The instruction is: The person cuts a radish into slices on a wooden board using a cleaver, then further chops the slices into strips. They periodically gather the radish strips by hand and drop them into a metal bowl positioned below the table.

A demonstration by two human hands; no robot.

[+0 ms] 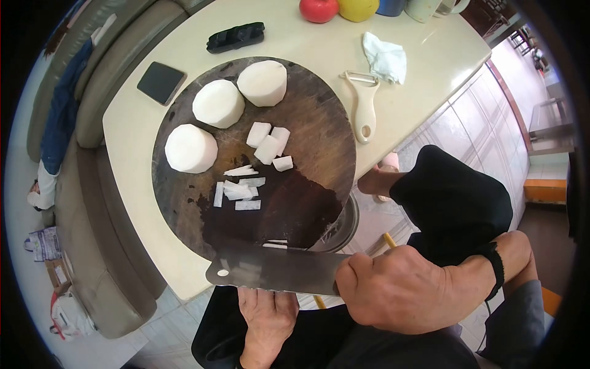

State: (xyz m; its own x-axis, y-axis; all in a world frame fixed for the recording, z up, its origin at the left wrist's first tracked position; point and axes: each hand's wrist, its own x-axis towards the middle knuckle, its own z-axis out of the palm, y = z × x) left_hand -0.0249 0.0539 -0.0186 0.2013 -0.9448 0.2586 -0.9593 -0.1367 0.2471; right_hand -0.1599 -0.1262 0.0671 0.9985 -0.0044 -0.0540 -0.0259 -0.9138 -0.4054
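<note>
My right hand [402, 289] is wrapped round the handle of a cleaver [276, 270], whose broad blade reaches left over the near edge of a round wooden cutting board [319, 111]. My left hand [267, 320] is close below the blade with its fingers together; the blade hides the fingertips and whatever they hold. Thin white slivers [275, 245] lie just beyond the blade. Farther up are cut white sticks [243, 190] and several small white blocks [267, 147]. Three thick peeled chunks, apparently white radish [192, 149], stand at the board's far left.
Right of the board lie a peeler [364, 111] and a crumpled white tissue [386, 58]. A dark phone [161, 83] and a black object [235, 38] are beyond it. Red [318, 9] and yellow [358, 8] round items stand at the back. A metal bowl [350, 224] shows under the board's edge.
</note>
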